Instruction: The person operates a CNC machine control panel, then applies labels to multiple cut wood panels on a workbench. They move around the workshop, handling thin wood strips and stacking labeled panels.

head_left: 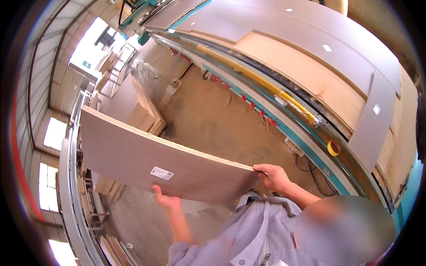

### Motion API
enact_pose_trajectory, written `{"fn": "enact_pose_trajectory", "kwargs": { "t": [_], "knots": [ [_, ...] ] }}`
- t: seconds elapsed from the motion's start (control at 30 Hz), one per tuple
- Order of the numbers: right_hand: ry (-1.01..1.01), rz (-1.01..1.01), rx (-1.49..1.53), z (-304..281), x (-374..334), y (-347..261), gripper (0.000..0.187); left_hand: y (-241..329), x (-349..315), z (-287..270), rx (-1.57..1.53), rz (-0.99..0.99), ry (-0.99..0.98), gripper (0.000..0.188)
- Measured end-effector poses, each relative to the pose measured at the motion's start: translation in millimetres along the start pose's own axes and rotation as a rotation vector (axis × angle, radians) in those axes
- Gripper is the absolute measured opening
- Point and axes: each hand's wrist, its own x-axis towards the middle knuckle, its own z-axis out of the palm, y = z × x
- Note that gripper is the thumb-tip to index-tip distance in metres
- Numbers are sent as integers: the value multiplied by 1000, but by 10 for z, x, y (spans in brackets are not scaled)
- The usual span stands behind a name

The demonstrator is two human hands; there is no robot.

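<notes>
A long grey-faced wooden panel (pixel 120 146) is held in front of my body, tilted, its pale raw edge turned upward. A white printed label (pixel 162 173) sticks to its grey face. My left hand (pixel 167 199) supports the panel at its lower edge, with the thumb up against the face and the other fingers hidden beneath. At the panel's right end, my right hand (pixel 273 177) grips the upper corner, fingers over the edge. The panel's far end reaches to the left, in front of stacked boards.
On the right stands a long machine table bearing large grey sheets (pixel 293 26) and bare wood strips (pixel 306 66). A yellow rail (pixel 262 84) and a yellow tape roll (pixel 333 148) lie along it. Cables (pixel 317 177) hang below. Stacked boards (pixel 148 116) and a metal rail (pixel 71 190) are left.
</notes>
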Motion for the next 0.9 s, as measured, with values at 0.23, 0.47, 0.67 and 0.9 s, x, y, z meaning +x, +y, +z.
{"fn": "enact_pose_trajectory", "kwargs": {
  "t": [0.23, 0.47, 0.67, 0.9],
  "knots": [
    [74, -70, -138, 855, 914, -273, 25, -154, 748, -796, -162, 2, 27, 75],
    [245, -211, -419, 1342, 1367, -375, 17, -158, 1474, -1115, -120, -3, 135, 77],
    [331, -198, -509, 1400, 1598, -535, 32, -269, 1739, -1108, -128, -58, 75, 76],
    [376, -78, -545, 1364, 1168, -270, 30, -375, 1734, -800, -50, -155, 23, 81]
  ]
}}
